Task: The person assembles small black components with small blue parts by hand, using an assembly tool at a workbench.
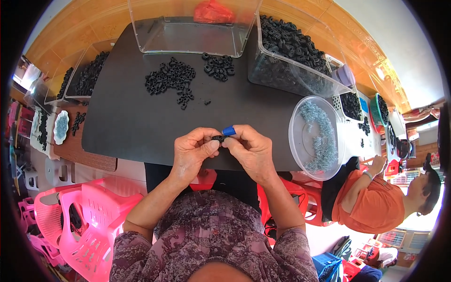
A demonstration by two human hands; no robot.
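Between my two hands, over the near edge of the dark table (136, 127), is a small black plastic part (219, 138). My left hand (193, 149) pinches its left end between thumb and fingers. At its right end, my right hand (250, 149) is closed on the same part, thumb against fingers. A blue cover (229, 130) sits on a finger of my right hand. The fingertips hide much of the part, so its exact kind cannot be told. Beyond my hands lie a loose pile of small black plastic parts (170, 77) and a smaller pile (219, 67).
A round clear tub (294, 141) with small pale-blue pieces stands on the right. Behind it is a large clear bin (282, 87) full of black parts. Another clear bin (188, 52) holds a red bag. A person in orange (371, 202) sits right; pink chairs (96, 211) stand left.
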